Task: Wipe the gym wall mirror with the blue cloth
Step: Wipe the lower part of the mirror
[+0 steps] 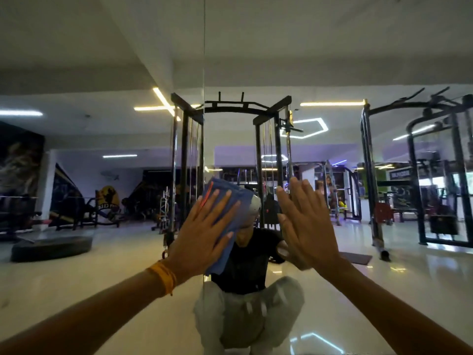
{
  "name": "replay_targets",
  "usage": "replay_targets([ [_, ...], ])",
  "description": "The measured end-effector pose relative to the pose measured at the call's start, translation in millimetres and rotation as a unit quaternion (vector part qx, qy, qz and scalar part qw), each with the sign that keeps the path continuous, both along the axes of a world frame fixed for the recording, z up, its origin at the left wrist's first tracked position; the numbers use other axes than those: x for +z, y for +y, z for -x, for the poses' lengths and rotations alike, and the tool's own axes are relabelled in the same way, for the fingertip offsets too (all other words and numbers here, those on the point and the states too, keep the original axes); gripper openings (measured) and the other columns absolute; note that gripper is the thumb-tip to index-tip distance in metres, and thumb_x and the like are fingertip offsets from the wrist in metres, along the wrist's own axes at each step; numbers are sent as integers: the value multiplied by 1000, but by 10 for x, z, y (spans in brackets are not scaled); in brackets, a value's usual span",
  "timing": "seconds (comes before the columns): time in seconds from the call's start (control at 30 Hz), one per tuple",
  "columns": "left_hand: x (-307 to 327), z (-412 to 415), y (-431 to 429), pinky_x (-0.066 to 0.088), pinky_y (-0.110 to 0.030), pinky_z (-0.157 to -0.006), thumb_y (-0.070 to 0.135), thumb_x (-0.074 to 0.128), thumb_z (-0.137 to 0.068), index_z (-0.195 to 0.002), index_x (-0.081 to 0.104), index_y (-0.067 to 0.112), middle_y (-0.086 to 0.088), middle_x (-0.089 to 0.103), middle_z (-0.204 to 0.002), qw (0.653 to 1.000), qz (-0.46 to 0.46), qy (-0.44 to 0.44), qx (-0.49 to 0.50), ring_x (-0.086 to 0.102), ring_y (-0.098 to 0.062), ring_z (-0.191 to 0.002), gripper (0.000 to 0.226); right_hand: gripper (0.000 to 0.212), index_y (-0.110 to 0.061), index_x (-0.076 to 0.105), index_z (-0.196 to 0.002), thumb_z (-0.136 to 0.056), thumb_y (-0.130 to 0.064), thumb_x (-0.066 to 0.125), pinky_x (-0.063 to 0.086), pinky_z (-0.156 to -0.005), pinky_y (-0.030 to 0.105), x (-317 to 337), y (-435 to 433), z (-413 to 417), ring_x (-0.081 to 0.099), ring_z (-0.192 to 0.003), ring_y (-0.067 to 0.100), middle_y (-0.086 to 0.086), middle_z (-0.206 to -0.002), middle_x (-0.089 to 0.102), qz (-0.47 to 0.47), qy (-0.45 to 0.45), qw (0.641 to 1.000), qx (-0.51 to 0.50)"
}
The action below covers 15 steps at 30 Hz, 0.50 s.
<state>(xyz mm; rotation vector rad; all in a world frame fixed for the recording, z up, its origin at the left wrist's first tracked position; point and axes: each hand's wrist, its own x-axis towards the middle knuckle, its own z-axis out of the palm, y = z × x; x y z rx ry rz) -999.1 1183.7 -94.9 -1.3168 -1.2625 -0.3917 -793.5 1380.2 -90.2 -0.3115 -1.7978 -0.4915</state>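
The wall mirror (358, 60) fills the whole view and reflects the gym behind me. A vertical seam (204, 73) between two mirror panels runs down just left of centre. My left hand (204, 231) lies flat with fingers spread, pressing the blue cloth (230, 198) against the glass right of the seam. The cloth has an orange stripe along its left edge and hangs down below my palm. My right hand (304, 226) rests flat on the bare glass beside it, fingers together, holding nothing. An orange thread band (163, 276) circles my left wrist.
My own crouching reflection (248, 303) in a black top and light trousers shows between my arms. Reflected in the glass are a black cable rack (230, 108), further machines (435, 175) at right, a large tyre (51, 248) at left and a glossy floor.
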Motion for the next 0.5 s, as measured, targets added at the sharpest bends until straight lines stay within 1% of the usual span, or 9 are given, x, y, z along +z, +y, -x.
replay_targets([
  [0.07, 257, 79, -52, 8, -54, -127, 44, 24, -110, -164, 18, 14, -10, 7, -173, 1000, 3, 18, 13, 2, -32, -159, 62, 59, -23, 25, -163, -107, -40, 33, -1, -129, 47, -20, 59, -49, 1, -159, 27, 7, -172, 7, -11, -14, 1000, -6],
  [0.1, 461, 103, -62, 7, -54, -127, 45, 23, -110, -165, 16, 14, -10, 3, -173, 1000, -22, -9, 19, -1, -31, -160, 63, 59, -23, 26, -163, -107, -40, 33, -3, -129, 44, -12, 90, -77, 2, -159, 26, 7, -172, 8, -20, -22, 999, -10],
  [0.13, 692, 113, -77, 5, -56, -128, 47, 23, -109, -165, 14, 15, -10, 0, -173, 995, -63, -71, 12, -4, -30, -160, 65, 59, -23, 26, -162, -107, -41, 33, -5, -128, 41, 2, 114, -104, 3, -159, 25, 7, -172, 9, -26, -27, 999, -14],
  [0.2, 1035, 113, -82, 5, -59, -127, 48, 24, -107, -165, 16, 14, -14, 3, -172, 966, -156, -206, 1, -3, -33, -159, 68, 59, -24, 25, -163, -107, -43, 31, -7, -128, 40, 13, 124, -141, 2, -159, 25, 6, -172, 9, -24, -26, 999, -23],
  [0.27, 1020, 27, 48, 5, -58, -127, 44, 27, -107, -163, 22, 13, -17, 9, -171, 949, -205, -238, 13, 3, -36, -159, 65, 59, -24, 24, -163, -107, -42, 31, -4, -128, 43, -27, 158, -160, 0, -159, 25, 6, -172, 6, 1, -1, 1000, -14],
  [0.33, 640, -178, 214, 2, -57, -128, 45, 24, -109, -164, 20, 13, -16, 4, -172, 970, -168, -177, 7, 0, -36, -159, 64, 59, -22, 25, -163, -107, -39, 33, 4, -128, 50, -110, 235, -254, 0, -159, 25, 6, -173, 6, 31, 28, 999, 5],
  [0.4, 22, -282, 292, 8, -62, -126, 45, 23, -110, -164, 18, 13, -14, 3, -172, 994, -68, -81, -1, 0, -36, -159, 63, 60, -21, 26, -162, -106, -39, 35, 8, -127, 54, -283, 290, -342, 1, -159, 27, 7, -172, 7, 32, 29, 999, 8],
  [0.47, -604, -310, 297, 18, -63, -122, 44, 27, -110, -165, 18, 18, -10, 7, -173, 999, 42, -9, 27, 5, -35, -159, 61, 59, -19, 29, -162, -106, -38, 38, 10, -127, 54, -488, 315, -418, 4, -159, 29, 9, -172, 9, 16, 14, 1000, 5],
  [0.5, -778, -299, 271, 19, -62, -122, 44, 28, -110, -165, 18, 20, -8, 9, -173, 996, 76, 28, 37, 7, -34, -159, 60, 59, -19, 30, -161, -107, -39, 38, 11, -127, 54, -569, 318, -456, 6, -159, 29, 10, -172, 11, 5, 2, 1000, 2],
])
